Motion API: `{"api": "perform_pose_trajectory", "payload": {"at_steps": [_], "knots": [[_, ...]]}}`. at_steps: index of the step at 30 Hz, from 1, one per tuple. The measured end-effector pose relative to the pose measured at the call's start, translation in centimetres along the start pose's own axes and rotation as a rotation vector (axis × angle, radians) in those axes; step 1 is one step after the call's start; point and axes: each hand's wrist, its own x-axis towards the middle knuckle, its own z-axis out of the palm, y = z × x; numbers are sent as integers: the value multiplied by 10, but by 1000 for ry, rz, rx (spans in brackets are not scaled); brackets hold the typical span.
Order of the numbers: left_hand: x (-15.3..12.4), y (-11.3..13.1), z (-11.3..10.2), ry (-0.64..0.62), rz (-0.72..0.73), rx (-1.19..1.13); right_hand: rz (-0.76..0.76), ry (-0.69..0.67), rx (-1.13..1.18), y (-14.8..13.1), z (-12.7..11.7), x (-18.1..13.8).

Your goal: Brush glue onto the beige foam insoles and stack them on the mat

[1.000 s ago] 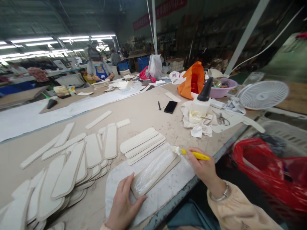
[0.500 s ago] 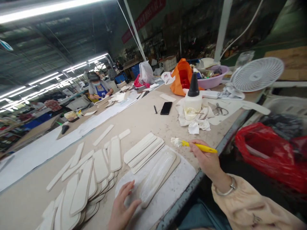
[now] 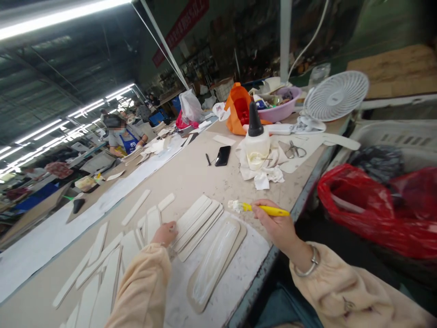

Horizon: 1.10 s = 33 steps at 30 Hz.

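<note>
My right hand (image 3: 275, 225) grips the yellow handle of a brush (image 3: 266, 209), its bristles loaded with white paste and held above the table. My left hand (image 3: 166, 233) reaches to the left end of a stack of white rounded panels (image 3: 198, 218), fingers curled and pinching the edge of a panel there; the fingertips are partly hidden. Below the stack, a panel smeared with wet white paste (image 3: 213, 269) lies over another on a white sheet (image 3: 254, 255). Many loose panels (image 3: 128, 250) are spread under and beside my left forearm.
A glue bottle with a black nozzle (image 3: 256, 139) stands on a crumpled cloth. Nearby are a phone (image 3: 223, 156), scissors (image 3: 295, 150), an orange bag (image 3: 235, 111), a purple basin (image 3: 280, 107) and a white fan (image 3: 336, 96). Red plastic bags (image 3: 375, 209) hang right of the table edge. A co-worker (image 3: 124, 136) sits farther off.
My left hand has moved from beside the pasted panel forward to the left end of the stack, its fingers closing there. The brush stays in my right hand. The whole view has shifted slightly.
</note>
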Motion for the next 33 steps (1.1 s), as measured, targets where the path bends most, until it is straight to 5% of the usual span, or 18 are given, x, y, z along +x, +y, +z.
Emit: {"api": "perform_pose_trajectory", "payload": {"at_steps": [6, 14, 22, 33], "knots": [[5, -7, -8, -56, -69, 48, -3, -41, -8, -1, 1, 0], [-41, 7, -14, 379, -19, 131, 0, -36, -2, -2, -1, -2], [-76, -2, 20, 451, 116, 169, -30, -39, -13, 0, 0, -6], [-112, -2, -5, 793, 167, 32, -6, -62, 187, 8, 10, -13]]}}
